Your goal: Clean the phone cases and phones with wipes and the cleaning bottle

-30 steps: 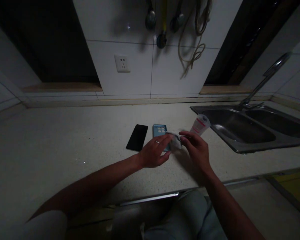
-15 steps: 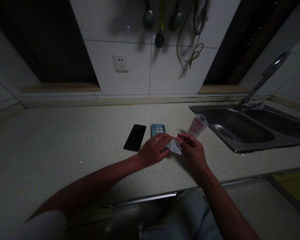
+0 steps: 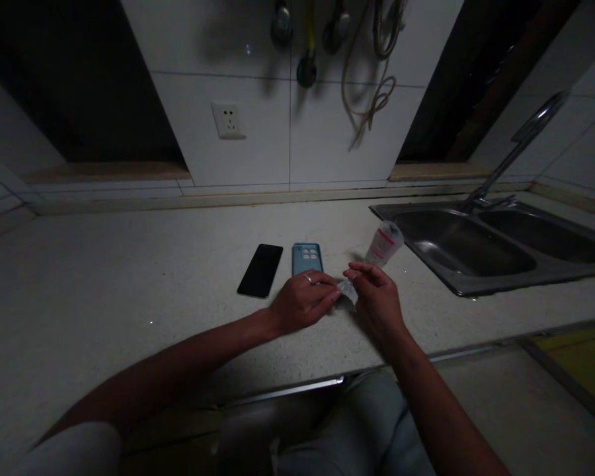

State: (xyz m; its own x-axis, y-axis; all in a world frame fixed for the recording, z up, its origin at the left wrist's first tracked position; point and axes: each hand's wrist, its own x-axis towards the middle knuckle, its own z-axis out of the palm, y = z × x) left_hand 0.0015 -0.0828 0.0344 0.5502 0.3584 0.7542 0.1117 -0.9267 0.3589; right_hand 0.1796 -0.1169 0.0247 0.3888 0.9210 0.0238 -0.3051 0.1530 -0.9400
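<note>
Left hand [image 3: 301, 301] pinches small, thin greyish-white sheet [image 3: 348, 289]; right hand [image 3: 381, 301] curled close, finger gap, hold unclear; I'd keep sheet taut.

One head-worn camera looks forward and down over the desk [image 3: 188, 264] from its near side, facing the tiled wall [image 3: 258, 158].

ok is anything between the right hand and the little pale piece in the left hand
Nothing visible: the small pale piece, pinched in the left hand, is close beside the right hand. The pink-printed container stands beyond, out of the way.
</note>
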